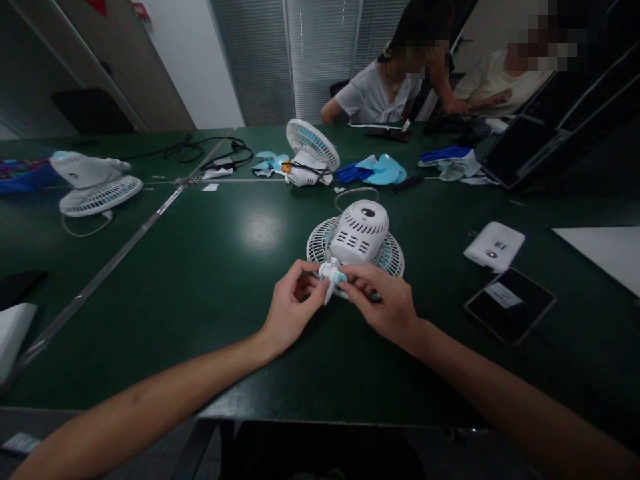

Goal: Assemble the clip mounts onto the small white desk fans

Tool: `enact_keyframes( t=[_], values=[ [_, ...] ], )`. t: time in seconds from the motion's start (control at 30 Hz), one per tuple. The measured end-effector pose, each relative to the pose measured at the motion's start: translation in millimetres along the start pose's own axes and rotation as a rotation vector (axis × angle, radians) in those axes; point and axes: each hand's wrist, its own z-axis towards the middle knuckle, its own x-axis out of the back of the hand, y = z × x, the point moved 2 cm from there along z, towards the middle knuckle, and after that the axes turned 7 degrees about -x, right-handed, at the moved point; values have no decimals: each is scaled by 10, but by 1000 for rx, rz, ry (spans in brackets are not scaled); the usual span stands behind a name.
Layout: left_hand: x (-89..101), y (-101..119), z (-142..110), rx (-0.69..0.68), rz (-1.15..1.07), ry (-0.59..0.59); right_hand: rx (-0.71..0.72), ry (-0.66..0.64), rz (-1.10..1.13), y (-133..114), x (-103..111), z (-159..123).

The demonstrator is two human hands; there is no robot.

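Observation:
A small white fan (pixel 361 230) lies face down on the green table in front of me, its grille (pixel 318 243) against the tabletop and its vented motor housing upward. At its near end is a white clamp piece (pixel 328 270) with a light blue knob (pixel 340 277). My left hand (pixel 296 300) pinches the white clamp piece from the left. From the right, my right hand (pixel 383 297) has thumb and fingers closed on the blue knob. Part of the near grille is hidden behind my hands.
Another white fan (pixel 313 150) stands farther back beside blue fan blades (pixel 385 170). A third fan (pixel 97 183) lies at left. On the right are a white device (pixel 496 245) and a dark tablet-like slab (pixel 510 307). Two people sit across the green table (pixel 225 267).

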Motion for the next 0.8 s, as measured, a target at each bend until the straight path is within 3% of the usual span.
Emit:
enact_keyframes(
  t=[0.53, 0.8],
  values=[
    [43, 7, 17, -10, -17, -25, 177, 35, -278, -47, 83, 73],
    [57, -8, 33, 7, -71, -10, 302, -25, -322, -34, 154, 108]
  ],
)
